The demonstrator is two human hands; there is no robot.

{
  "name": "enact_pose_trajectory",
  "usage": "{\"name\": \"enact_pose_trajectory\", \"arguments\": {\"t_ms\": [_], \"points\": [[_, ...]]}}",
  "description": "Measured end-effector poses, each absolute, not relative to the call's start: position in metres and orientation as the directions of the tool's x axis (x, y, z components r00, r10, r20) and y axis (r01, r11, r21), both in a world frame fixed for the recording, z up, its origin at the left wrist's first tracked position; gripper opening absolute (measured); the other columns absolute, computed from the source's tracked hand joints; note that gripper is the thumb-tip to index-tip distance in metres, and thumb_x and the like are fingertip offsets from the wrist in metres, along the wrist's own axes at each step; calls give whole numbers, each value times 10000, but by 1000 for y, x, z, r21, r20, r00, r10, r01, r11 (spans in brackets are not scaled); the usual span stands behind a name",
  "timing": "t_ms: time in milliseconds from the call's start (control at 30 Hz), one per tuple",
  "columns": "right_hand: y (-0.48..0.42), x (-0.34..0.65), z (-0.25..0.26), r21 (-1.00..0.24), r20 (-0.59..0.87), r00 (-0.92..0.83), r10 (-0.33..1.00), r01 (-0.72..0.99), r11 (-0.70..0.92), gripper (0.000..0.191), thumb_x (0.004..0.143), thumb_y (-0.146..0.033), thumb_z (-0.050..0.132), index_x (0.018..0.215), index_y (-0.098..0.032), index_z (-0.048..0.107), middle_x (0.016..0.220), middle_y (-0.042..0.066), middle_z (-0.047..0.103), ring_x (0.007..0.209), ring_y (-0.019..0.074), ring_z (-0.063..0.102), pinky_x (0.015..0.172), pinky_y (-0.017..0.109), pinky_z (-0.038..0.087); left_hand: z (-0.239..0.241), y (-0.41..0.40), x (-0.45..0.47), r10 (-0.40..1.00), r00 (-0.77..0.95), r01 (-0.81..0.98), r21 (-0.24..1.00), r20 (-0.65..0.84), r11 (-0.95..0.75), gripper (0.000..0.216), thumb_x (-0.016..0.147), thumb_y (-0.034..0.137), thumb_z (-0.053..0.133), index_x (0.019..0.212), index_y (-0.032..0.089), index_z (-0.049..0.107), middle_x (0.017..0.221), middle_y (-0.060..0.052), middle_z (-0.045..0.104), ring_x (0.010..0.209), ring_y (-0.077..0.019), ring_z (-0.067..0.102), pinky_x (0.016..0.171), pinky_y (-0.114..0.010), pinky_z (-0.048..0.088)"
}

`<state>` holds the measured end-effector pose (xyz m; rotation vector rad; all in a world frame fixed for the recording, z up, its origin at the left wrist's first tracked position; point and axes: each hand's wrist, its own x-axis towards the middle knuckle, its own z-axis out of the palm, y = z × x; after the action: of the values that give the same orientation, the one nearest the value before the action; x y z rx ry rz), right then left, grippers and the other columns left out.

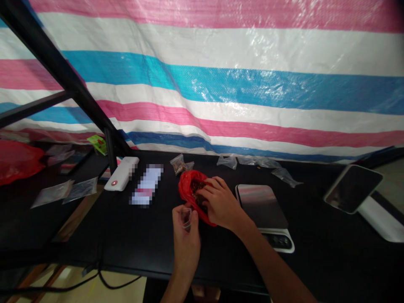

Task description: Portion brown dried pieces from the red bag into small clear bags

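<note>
A red plastic bag (pixel 186 185) lies open on the black table, with small brown dried pieces (pixel 196 185) inside. My right hand (pixel 222 204) reaches into its mouth from the right, fingers curled down among the pieces; the fingertips are hidden. Just below the bag, my left hand (pixel 185 229) is closed on a small clear plastic bag (pixel 186 216), its mouth held apart between thumb and fingers. Right of my right hand sits a kitchen scale (pixel 263 206) with a dark metal top. Behind the red bag rests a small clear bag of brown pieces (pixel 178 164).
Several clear plastic bags (pixel 227 161) lie along the back edge. Left are a white power bank (pixel 122 173) and a blurred-out phone-shaped object (pixel 147 185). A phone (pixel 353 188) leans on a stand at right. Striped sheeting (pixel 236 84) hangs behind; a black frame bar (pixel 85 99) slants at left.
</note>
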<state>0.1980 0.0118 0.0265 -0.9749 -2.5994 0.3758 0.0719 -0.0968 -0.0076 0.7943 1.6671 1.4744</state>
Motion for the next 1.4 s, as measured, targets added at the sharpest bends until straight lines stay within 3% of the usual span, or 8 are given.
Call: {"name": "enact_pose_trajectory", "arguments": {"t_ms": [200, 333, 500, 567, 667, 1000, 1300, 1400], "points": [[18, 204, 27, -471, 260, -641, 722, 568, 674, 375, 815, -98, 676, 1168, -220, 713, 1157, 77, 763, 1278, 265, 565, 1183, 480, 294, 1, -102, 71, 825, -565, 71, 997, 11, 35, 246, 985, 435, 585, 1094, 241, 480, 1312, -103, 564, 1042, -189, 626, 869, -310, 532], [22, 210, 28, -511, 308, -605, 735, 546, 664, 392, 838, -77, 648, 1190, -240, 702, 1197, 69, 756, 1269, 252, 585, 1167, 485, 308, 18, -85, 54, 742, -601, 366, 927, 299, -77, 248, 917, 339, 687, 1063, 239, 513, 1215, -89, 554, 1068, -220, 602, 877, -320, 506], [29, 219, 32, -514, 367, -555, 746, 548, 660, 392, 872, -64, 607, 1195, -267, 700, 1161, 41, 773, 1262, 253, 590, 1155, 491, 307, 39, -41, 18, 978, -134, 419, 904, 160, -90, 168, 931, 275, 637, 1043, 246, 515, 871, 5, 626, 734, -159, 626, 666, -264, 469], [31, 223, 35, -500, 396, -533, 747, 557, 663, 354, 903, -102, 612, 1201, -272, 698, 1157, 39, 774, 1248, 260, 592, 1143, 495, 313, 39, -28, 9, 993, 76, 434, 893, 94, -118, 132, 917, 232, 619, 1003, 243, 520, 822, 19, 626, 693, -153, 618, 634, -257, 441], [32, 226, 39, -472, 419, -550, 722, 548, 691, 318, 943, -166, 616, 1233, -270, 691, 1171, 45, 762, 1219, 269, 587, 1119, 492, 342, 30, -18, 7, 980, 185, 426, 892, 78, -151, 152, 887, 193, 618, 988, 244, 517, 802, 31, 616, 667, -150, 603, 617, -253, 416], [4, 202, 45, -430, 429, -696, 576, 404, 807, 573, 841, -11, 534, 1329, -288, 648, 1286, 90, 620, 1182, 245, 590, 1036, 422, 489, -8, -24, 22, 971, 36, 408, 884, 235, -228, 332, 839, 238, 704, 1130, 225, 544, 1046, -52, 673, 925, -219, 676, 819, -329, 507], [8, 198, 35, -525, 454, -644, 615, 365, 769, 534, 992, -186, 571, 1506, -304, 489, 1238, 94, 649, 1116, 244, 641, 982, 433, 555, -25, -24, 20, 938, -40, 381, 874, 343, -303, 487, 785, 208, 703, 1233, 211, 513, 1131, -77, 670, 991, -229, 678, 876, -370, 550], [8, 196, 31, -506, 493, -622, 609, 364, 782, 557, 986, -125, 530, 1510, -308, 480, 1257, 94, 634, 1153, 243, 624, 1009, 428, 542, -28, -22, 18, 929, -85, 439, 850, 361, -291, 444, 803, 229, 721, 1206, 219, 534, 1108, -70, 668, 989, -226, 667, 876, -369, 548]]}}
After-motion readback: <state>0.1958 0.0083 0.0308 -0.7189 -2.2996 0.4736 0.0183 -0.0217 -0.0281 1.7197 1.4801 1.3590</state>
